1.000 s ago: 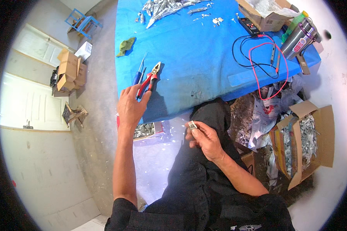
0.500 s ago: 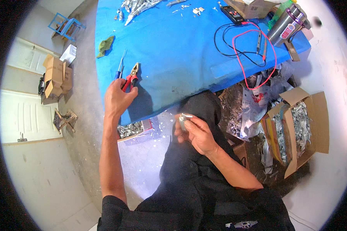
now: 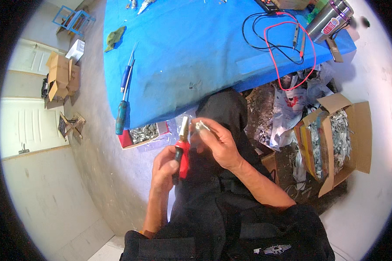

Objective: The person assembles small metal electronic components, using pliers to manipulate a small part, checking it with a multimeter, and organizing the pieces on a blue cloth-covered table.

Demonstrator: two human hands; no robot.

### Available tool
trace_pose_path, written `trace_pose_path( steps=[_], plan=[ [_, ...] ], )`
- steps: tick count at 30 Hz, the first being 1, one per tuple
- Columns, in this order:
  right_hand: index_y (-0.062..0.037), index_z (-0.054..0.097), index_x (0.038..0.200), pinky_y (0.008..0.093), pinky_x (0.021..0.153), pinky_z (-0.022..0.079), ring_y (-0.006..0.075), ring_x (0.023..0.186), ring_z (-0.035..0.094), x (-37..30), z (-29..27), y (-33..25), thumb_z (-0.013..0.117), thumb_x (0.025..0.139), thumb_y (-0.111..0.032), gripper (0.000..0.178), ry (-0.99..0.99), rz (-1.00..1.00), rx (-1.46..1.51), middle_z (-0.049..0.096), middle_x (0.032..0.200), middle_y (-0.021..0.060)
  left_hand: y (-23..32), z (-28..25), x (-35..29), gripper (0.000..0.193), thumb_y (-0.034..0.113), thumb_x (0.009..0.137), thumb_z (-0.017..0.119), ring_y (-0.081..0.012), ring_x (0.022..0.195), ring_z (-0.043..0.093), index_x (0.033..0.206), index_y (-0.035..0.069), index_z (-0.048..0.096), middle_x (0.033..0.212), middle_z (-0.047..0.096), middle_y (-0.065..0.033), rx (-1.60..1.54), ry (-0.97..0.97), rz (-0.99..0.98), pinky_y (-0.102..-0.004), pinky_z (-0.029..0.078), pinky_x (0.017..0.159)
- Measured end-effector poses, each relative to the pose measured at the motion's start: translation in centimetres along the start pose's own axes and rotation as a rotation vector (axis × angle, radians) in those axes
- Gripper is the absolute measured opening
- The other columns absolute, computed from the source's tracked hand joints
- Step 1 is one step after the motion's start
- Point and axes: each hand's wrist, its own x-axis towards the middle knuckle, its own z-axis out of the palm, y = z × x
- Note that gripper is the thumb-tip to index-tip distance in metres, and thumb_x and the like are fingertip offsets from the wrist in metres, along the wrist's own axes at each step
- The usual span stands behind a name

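My left hand [image 3: 162, 170] is closed round the red-and-black handles of a pair of pliers [image 3: 184, 148], held upright over my lap with the jaws at the top. Close beside the jaws, my right hand [image 3: 222, 145] pinches a small pale metallic piece [image 3: 200, 125] between thumb and fingers. A thin white tab sticks out of it; the rest is hidden by my fingers and blur. I cannot tell whether the jaws touch it. Near the table's left edge lie a blue-handled screwdriver [image 3: 126, 78] and a teal-handled screwdriver [image 3: 121, 116].
A crumpled green scrap [image 3: 115, 38] lies on the blue-covered table [image 3: 174, 48]. A meter [image 3: 267, 5] with red and black leads and a steel flask [image 3: 329, 21] stand at the far right. Small metal pieces fill a low box [image 3: 144, 134] and a cardboard box [image 3: 360, 141].
My left hand has taken the pliers off the table and brought them down beside my right hand. The teal-handled screwdriver now shows. My right hand still holds the small piece.
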Motion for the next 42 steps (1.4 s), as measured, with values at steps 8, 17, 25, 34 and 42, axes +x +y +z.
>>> trace_pose_path(
  steps=[8,17,25,34,42],
  plan=[
    [-0.0032,0.057,0.133,0.0306,0.086,0.056,0.0149,0.103,0.066,0.3,-0.5,1.8,0.055,0.108,-0.014,0.027,-0.016,-0.067,-0.042,0.069,0.116,0.0075,-1.1,2.8,-1.1,0.068,0.045,0.079,0.078,-0.0139,0.094,0.063,0.124,-0.003,0.06,0.107,0.067,-0.0069,0.14,0.048,-0.006,-0.0288,0.051,0.081],
    [-0.0037,0.06,0.131,0.0208,0.066,0.049,0.0038,0.075,0.058,-0.5,0.0,0.7,0.059,0.105,-0.012,0.028,0.001,0.024,-0.212,0.068,0.102,-0.0014,-2.0,3.5,-2.3,0.055,0.029,0.094,0.073,-0.0204,0.091,0.067,0.136,-0.002,0.055,0.11,0.069,-0.0098,0.107,-0.08,-0.263,-0.0355,0.055,0.08],
    [-0.0001,0.057,0.132,0.0346,0.084,0.057,0.0181,0.094,0.068,-0.3,1.0,1.0,0.057,0.103,-0.005,0.029,0.011,-0.132,-0.353,0.069,0.106,0.0089,0.8,1.3,-2.8,0.042,0.036,0.101,0.064,-0.0332,0.092,0.067,0.126,0.002,0.065,0.096,0.067,-0.0223,1.0,0.122,-0.022,-0.0425,0.05,0.082],
    [0.0023,0.059,0.131,0.0405,0.088,0.055,0.0316,0.099,0.071,-0.3,1.5,0.7,0.059,0.1,-0.003,0.031,0.007,-0.202,-0.583,0.071,0.108,0.0195,1.2,1.3,-2.7,0.042,0.014,0.098,0.066,-0.035,0.087,0.069,0.137,0.002,0.058,0.098,0.07,-0.0199,0.856,0.17,0.011,-0.0425,0.052,0.08],
    [0.0017,0.06,0.131,0.0439,0.088,0.054,0.0423,0.101,0.069,-0.2,1.9,0.3,0.061,0.1,-0.003,0.031,0.024,-0.274,-0.683,0.068,0.112,0.0247,0.6,0.8,-2.2,0.053,0.01,0.096,0.068,-0.0432,0.115,0.065,0.144,-0.004,0.05,0.125,0.065,-0.0262,1.082,0.185,0.29,-0.0468,0.052,0.096]
  ],
)
